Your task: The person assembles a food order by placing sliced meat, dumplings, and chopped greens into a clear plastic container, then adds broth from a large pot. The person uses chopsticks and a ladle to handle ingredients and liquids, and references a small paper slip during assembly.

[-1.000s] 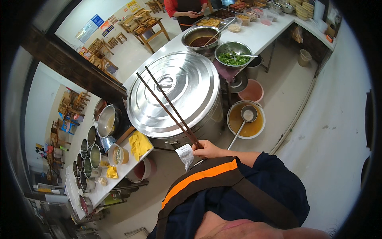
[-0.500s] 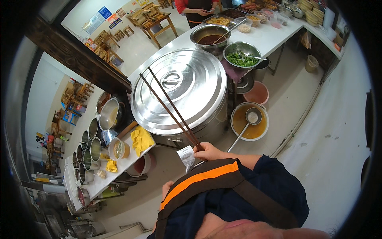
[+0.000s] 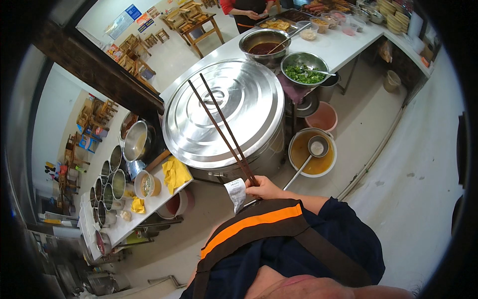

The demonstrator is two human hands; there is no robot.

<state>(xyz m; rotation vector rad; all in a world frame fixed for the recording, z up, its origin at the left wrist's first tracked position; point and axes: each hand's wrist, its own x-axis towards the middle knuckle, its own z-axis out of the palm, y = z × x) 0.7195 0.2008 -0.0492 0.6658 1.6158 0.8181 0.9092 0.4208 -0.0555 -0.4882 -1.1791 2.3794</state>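
My right hand (image 3: pixel 262 188) is closed round a pair of long dark chopsticks (image 3: pixel 221 130), which slant up across the big steel pot's lid (image 3: pixel 184 132). A printed paper slip (image 3: pixel 236 193) sticks out beside my fingers, pinched in the same hand. Behind my right wrist runs the long handle of a ladle (image 3: pixel 317 146). Its bowl sits in a white bucket (image 3: pixel 298 169) of yellow-brown liquid. Of my left arm only a strip of skin shows at the left edge of my dark apron (image 3: pixel 264 219) with an orange stripe; the left hand's fingers are hidden.
Bowls of dark sauce (image 3: pixel 264 48) and chopped greens (image 3: pixel 303 74) stand beyond the pot on a white counter (image 3: pixel 343 50). Left of it, a side table (image 3: pixel 130 224) carries several steel pots and a yellow cloth (image 3: pixel 174 174). A person (image 3: pixel 247 12) stands across the counter.
The chopsticks have swung right and more upright, their tips now higher over the lid. My right hand has shifted slightly right with the slip. Less of my left hand shows beside the apron.
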